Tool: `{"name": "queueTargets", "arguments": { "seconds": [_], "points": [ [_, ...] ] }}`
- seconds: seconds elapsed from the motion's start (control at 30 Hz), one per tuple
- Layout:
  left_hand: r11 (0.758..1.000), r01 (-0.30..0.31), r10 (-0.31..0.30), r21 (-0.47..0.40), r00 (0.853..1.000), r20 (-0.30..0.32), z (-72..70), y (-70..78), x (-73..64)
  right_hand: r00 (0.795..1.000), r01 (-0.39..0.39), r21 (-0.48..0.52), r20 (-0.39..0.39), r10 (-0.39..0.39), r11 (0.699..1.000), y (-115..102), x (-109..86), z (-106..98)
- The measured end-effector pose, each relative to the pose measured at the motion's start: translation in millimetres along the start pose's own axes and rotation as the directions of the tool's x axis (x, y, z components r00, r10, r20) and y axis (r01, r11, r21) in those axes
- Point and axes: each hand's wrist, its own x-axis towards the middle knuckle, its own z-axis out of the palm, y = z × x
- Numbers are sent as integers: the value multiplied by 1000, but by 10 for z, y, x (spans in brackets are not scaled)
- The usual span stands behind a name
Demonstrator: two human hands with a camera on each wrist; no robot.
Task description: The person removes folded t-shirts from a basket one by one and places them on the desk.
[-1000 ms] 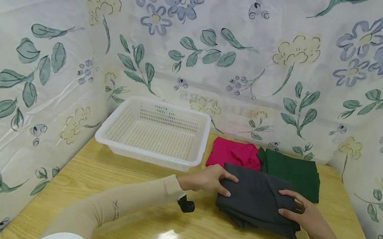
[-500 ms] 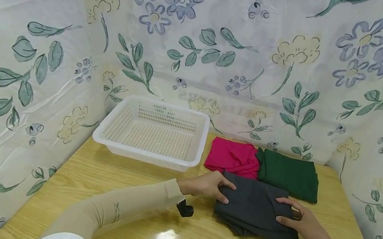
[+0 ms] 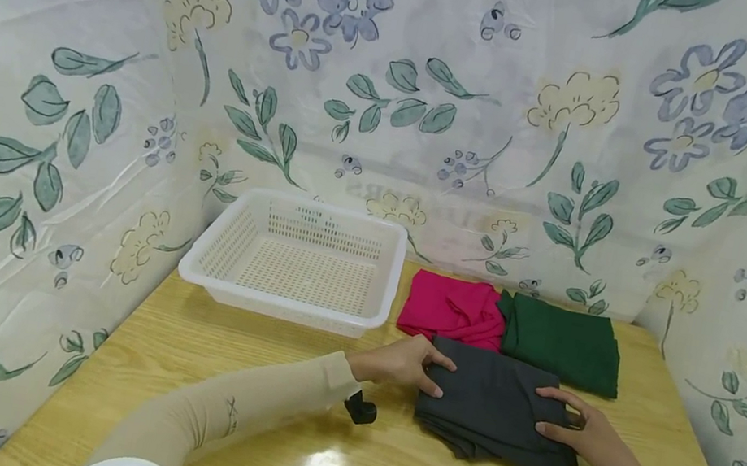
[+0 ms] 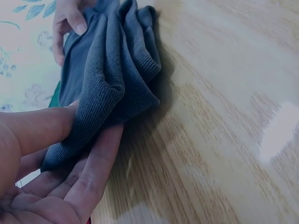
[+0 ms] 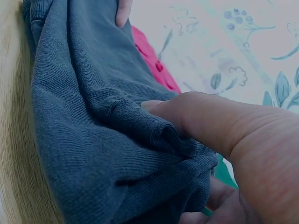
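A folded dark grey garment [image 3: 489, 401], several layers thick, lies at the right of the table in the head view. My left hand [image 3: 406, 360] grips its left edge; in the left wrist view the thumb lies on top and the fingers [image 4: 96, 172] reach underneath. At the right edge my right hand [image 3: 587, 438] holds the cloth, thumb over the upper layers in the right wrist view and other fingers partly hidden below. Right behind it lie a folded pink-red garment [image 3: 453, 308] and a folded dark green garment [image 3: 563, 343].
A white perforated plastic basket [image 3: 302, 308] stands at the back left of the wooden table [image 3: 262, 453], with nothing in it. Floral cloth [image 3: 395, 105] hangs behind and along both sides of the table.
Both hands have brought the grey garment slightly toward the front and lower, so more of the pink-red and green garments shows behind it. Over the last half second they hardly move.
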Motion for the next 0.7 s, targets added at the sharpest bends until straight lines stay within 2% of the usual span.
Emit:
{"name": "queueTargets", "arguments": {
  "seconds": [0.33,0.47,0.6,0.7],
  "points": [
    [999,2,-2,46,1000,13,5,-31,27,1000,-1,-99,-27,-2,995,-38,-40,21],
    [991,-21,18,129,1000,22,-13,-13,19,999,17,-148,-32,-22,989,-60,-56,19],
    [964,-102,98,247,995,27,-72,24,0,997,47,-178,-56,-57,983,-88,-68,-17],
    [945,-178,176,273,984,35,-177,99,-16,987,81,-236,-113,-110,968,-152,-89,-71]
  ]
}}
